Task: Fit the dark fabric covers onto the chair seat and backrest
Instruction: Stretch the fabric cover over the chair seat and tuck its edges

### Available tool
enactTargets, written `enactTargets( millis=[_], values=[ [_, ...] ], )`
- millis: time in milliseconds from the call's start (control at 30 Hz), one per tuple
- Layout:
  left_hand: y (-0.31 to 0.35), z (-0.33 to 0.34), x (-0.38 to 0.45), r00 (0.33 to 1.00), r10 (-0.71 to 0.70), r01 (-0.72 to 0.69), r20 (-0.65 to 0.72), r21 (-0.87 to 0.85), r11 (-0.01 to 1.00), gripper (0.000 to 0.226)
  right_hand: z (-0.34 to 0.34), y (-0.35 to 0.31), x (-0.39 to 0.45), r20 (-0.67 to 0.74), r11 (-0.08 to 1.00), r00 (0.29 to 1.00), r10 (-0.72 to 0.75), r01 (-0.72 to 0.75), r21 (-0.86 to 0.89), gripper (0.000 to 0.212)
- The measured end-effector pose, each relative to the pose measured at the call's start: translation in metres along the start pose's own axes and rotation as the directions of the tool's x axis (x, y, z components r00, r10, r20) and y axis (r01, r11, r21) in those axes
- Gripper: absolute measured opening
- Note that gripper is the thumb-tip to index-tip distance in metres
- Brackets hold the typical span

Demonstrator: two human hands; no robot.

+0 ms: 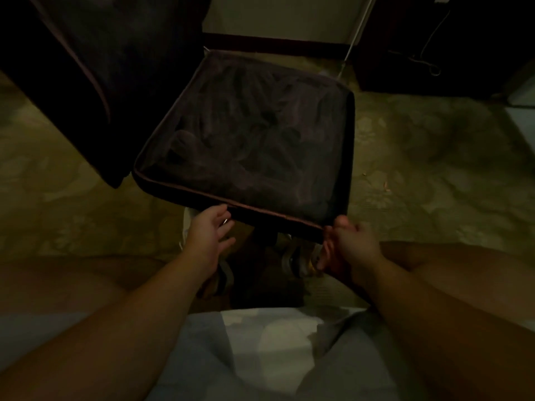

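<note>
Dim patterned floor (419,157). Dark seat cover (249,146) on chair seat, centre. Left hand (210,235), fingers spread, at front edge; right hand (351,244) pinching front-right corner. Backrest cover (95,68) upper left.

No text, label, brand or number can be read anywhere — the view is dim and blurred.
</note>
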State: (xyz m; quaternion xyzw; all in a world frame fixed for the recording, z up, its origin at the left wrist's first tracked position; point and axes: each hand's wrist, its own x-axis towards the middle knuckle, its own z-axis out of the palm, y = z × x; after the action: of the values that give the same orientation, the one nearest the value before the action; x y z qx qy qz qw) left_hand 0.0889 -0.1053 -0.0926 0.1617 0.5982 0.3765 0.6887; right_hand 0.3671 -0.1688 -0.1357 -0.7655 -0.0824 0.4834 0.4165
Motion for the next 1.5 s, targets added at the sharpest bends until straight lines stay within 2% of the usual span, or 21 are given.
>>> enactTargets(
  millis=[100, 133, 200, 267, 433, 500, 567, 600, 667, 733, 800, 867, 900, 1033, 1133, 1167, 1233, 1300, 1333, 1400, 1500],
  values=[
    [0.002, -0.002, -0.001, 1.0, -0.002, 0.003, 0.029, -0.019, 1.0, 0.029, -0.008, -0.002, 0.007, 0.092, 0.973, 0.974, 0.205, -0.213, 0.086, 0.028],
    [0.003, -0.002, -0.001, 0.999, -0.008, 0.009, 0.043, -0.021, 1.0, 0.029, -0.007, -0.003, 0.009, 0.09, 0.974, 0.975, 0.205, -0.213, 0.084, 0.029],
    [0.001, -0.002, 0.001, 0.997, -0.022, 0.023, 0.068, -0.025, 0.999, 0.018, -0.001, 0.001, 0.01, -0.005, 0.997, 0.999, 0.042, -0.042, -0.058, 0.022],
    [-0.001, -0.001, 0.001, 0.995, -0.024, 0.025, 0.1, -0.011, 1.0, 0.014, 0.003, 0.005, 0.008, -0.036, 0.98, 0.997, -0.07, 0.062, -0.188, 0.028],
    [0.001, 0.001, -0.001, 0.987, -0.064, 0.064, 0.146, 0.005, 0.998, 0.029, 0.0, -0.012, 0.006, -0.193, 1.0, 0.981, 0.015, -0.019, -0.018, 0.025],
    [0.0, 0.005, -0.005, 0.984, -0.086, 0.085, 0.154, 0.01, 0.996, 0.028, 0.005, -0.016, 0.005, -0.253, 0.997, 0.965, -0.069, 0.073, 0.009, 0.018],
    [-0.006, 0.014, -0.009, 0.992, -0.055, 0.057, 0.114, -0.011, 0.998, 0.036, 0.008, -0.017, 0.006, -0.225, 0.969, 0.949, -0.22, 0.186, -0.164, 0.028],
    [-0.01, 0.019, -0.012, 0.995, -0.033, 0.038, 0.091, -0.058, 0.998, 0.042, 0.007, -0.019, 0.006, -0.201, 0.95, 0.95, -0.238, 0.185, -0.25, 0.029],
    [-0.015, 0.027, -0.018, 0.999, 0.012, -0.006, 0.04, -0.159, 0.987, 0.047, -0.004, -0.024, 0.014, -0.219, 0.959, 0.951, -0.217, 0.167, -0.229, 0.027],
    [-0.015, 0.028, -0.018, 0.999, 0.041, -0.043, -0.014, -0.229, 0.972, 0.038, -0.016, -0.029, 0.029, -0.286, 0.977, 0.94, -0.186, 0.144, -0.16, 0.033],
    [-0.013, 0.025, -0.016, 0.997, 0.054, -0.065, -0.047, -0.261, 0.963, 0.034, -0.017, -0.029, 0.039, -0.288, 0.958, 0.927, -0.24, 0.179, -0.223, 0.04],
    [-0.012, 0.024, -0.014, 0.998, 0.048, -0.057, -0.041, -0.256, 0.965, 0.047, -0.013, -0.029, 0.039, -0.238, 0.907, 0.92, -0.312, 0.214, -0.362, 0.031],
    [-0.012, 0.025, -0.016, 0.999, 0.036, -0.043, -0.034, -0.244, 0.969, 0.052, -0.007, -0.035, 0.026, -0.229, 0.897, 0.915, -0.333, 0.232, -0.376, 0.026],
    [-0.012, 0.025, -0.018, 0.997, 0.042, -0.056, -0.069, -0.217, 0.974, 0.061, -0.018, -0.027, 0.044, -0.304, 0.948, 0.916, -0.26, 0.183, -0.262, 0.007],
    [-0.006, 0.018, -0.013, 0.983, 0.095, -0.133, -0.16, -0.252, 0.959, 0.073, -0.008, -0.026, 0.039, -0.299, 0.902, 0.889, -0.347, 0.228, -0.367, 0.021],
    [-0.005, 0.015, -0.012, 0.981, 0.097, -0.137, -0.167, -0.249, 0.959, 0.072, -0.004, -0.025, 0.036, -0.239, 0.859, 0.888, -0.392, 0.261, -0.441, 0.023],
    [-0.001, 0.011, -0.01, 0.984, 0.094, -0.13, -0.154, -0.241, 0.962, 0.068, 0.001, -0.026, 0.026, -0.198, 0.845, 0.895, -0.4, 0.277, -0.457, 0.027],
    [0.005, 0.007, -0.008, 0.985, 0.085, -0.12, -0.151, -0.247, 0.962, 0.061, 0.0, -0.029, 0.025, -0.292, 0.927, 0.905, -0.31, 0.219, -0.305, 0.033],
    [0.007, 0.005, -0.008, 0.986, 0.078, -0.114, -0.148, -0.252, 0.961, 0.057, -0.001, -0.029, 0.026, -0.338, 0.944, 0.899, -0.279, 0.193, -0.266, 0.029],
    [0.011, 0.001, -0.009, 0.988, 0.078, -0.109, -0.134, -0.237, 0.965, 0.053, 0.006, -0.027, 0.02, -0.368, 0.921, 0.866, -0.339, 0.227, -0.316, 0.023],
    [0.011, -0.001, -0.009, 0.99, 0.094, -0.115, -0.105, -0.209, 0.971, 0.046, 0.02, -0.022, 0.009, -0.192, 0.856, 0.897, -0.397, 0.287, -0.431, 0.034]
  ],
)
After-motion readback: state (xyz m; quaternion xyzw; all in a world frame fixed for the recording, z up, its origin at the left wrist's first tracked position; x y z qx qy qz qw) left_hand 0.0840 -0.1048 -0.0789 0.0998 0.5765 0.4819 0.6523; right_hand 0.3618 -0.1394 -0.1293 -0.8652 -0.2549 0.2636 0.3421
